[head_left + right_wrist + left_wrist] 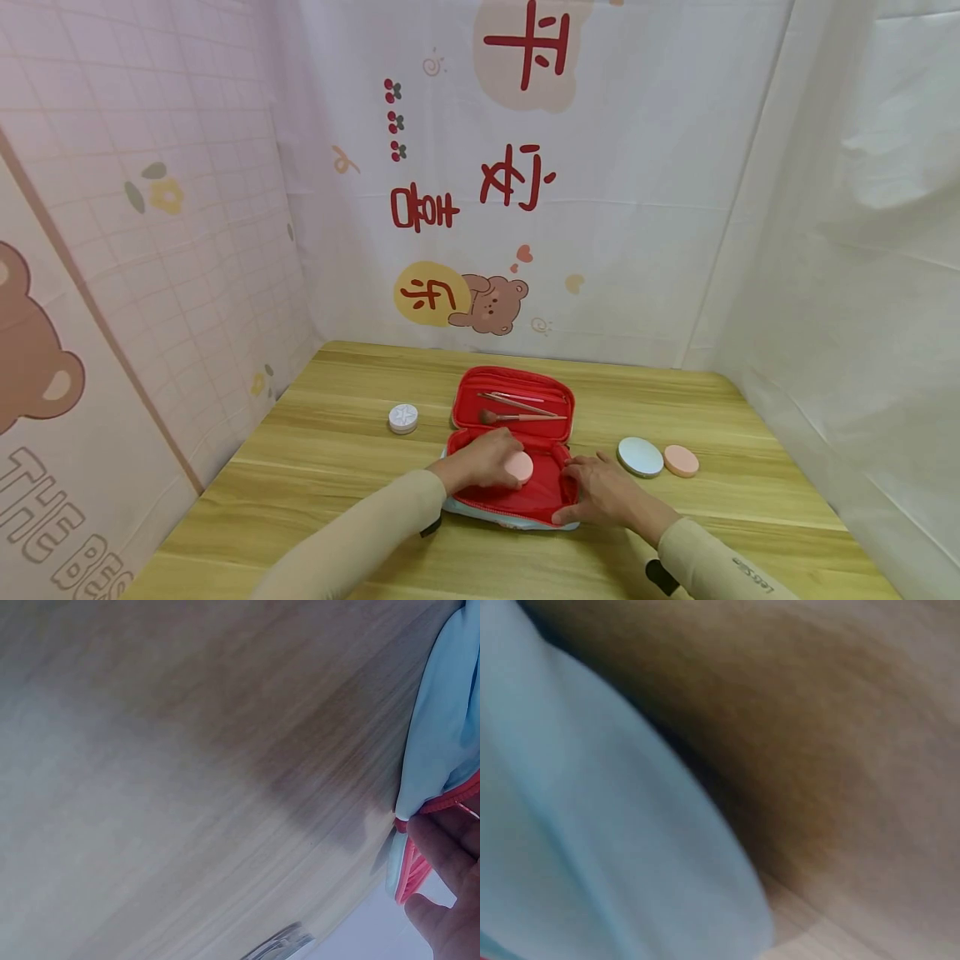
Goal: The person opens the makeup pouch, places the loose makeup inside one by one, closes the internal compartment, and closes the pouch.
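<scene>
A cosmetic bag [480, 518], light blue outside and red inside, lies unzipped with its lid folded back. My left hand [483, 460] reaches in over its left side and holds a round pink compact [519, 468] above the red lining. At the bag's right side, my right hand [606, 493] grips the edge, fingers over the inner wall. Several makeup brushes [525, 417] sit in the lid. The left wrist view is mostly filled by the bag's blue side [652, 817], close up; the right wrist view catches right-hand fingers [442, 851] at the zipped edge.
To the right of the bag lie a pale blue-white round compact [641, 457] and a smaller pink round case [681, 460]. A small white round box [403, 418] stands on the left. Printed cloth [622, 167] hangs behind and beside the wooden table [337, 392].
</scene>
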`<state>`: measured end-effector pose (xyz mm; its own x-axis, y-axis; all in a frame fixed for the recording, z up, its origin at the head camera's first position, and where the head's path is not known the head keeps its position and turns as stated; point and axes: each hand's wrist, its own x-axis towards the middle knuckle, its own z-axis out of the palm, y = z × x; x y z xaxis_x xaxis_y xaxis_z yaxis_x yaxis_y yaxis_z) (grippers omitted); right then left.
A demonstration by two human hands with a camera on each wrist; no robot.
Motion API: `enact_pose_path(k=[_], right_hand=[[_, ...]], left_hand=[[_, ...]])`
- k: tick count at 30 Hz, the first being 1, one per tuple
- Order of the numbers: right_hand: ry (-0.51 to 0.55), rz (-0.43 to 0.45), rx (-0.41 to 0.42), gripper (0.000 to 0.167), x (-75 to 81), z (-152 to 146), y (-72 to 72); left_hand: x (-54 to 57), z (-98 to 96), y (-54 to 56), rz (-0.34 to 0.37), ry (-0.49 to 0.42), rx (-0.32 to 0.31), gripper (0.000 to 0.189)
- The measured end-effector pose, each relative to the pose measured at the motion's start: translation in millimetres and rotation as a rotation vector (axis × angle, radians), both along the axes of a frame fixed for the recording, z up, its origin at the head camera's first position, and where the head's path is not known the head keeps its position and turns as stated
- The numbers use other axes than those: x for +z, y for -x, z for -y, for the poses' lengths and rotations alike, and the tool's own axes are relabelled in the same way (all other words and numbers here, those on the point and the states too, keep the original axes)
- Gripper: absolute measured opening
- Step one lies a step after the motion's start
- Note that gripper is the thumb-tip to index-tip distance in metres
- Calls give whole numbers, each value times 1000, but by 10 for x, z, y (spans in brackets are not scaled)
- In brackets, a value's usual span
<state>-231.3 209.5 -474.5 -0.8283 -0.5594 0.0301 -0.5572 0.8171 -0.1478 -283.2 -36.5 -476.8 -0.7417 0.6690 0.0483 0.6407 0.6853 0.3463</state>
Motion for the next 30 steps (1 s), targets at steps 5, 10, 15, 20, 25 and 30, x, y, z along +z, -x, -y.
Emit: enact_pose_path(k=[5, 10, 15, 20, 25, 30], right_hand=[[3, -8, 7, 79, 1, 0, -2], [10, -9, 8, 79, 2, 2, -8], [11, -6, 8, 78, 5, 5, -8], [11, 11, 0, 79, 10, 3, -9], [17, 22, -6, 79, 9, 5, -8], [19, 26, -9, 79, 5, 6, -5]], left_hand=[[20, 0, -40, 3, 47, 3, 56], [47, 51, -68, 44, 3, 17, 63], [77, 111, -57, 74, -38, 35, 63], [94, 147, -16, 70, -47, 43, 63], [139, 197, 6, 52, -51, 46, 62], [214, 288, 30, 50, -88, 63, 62]])
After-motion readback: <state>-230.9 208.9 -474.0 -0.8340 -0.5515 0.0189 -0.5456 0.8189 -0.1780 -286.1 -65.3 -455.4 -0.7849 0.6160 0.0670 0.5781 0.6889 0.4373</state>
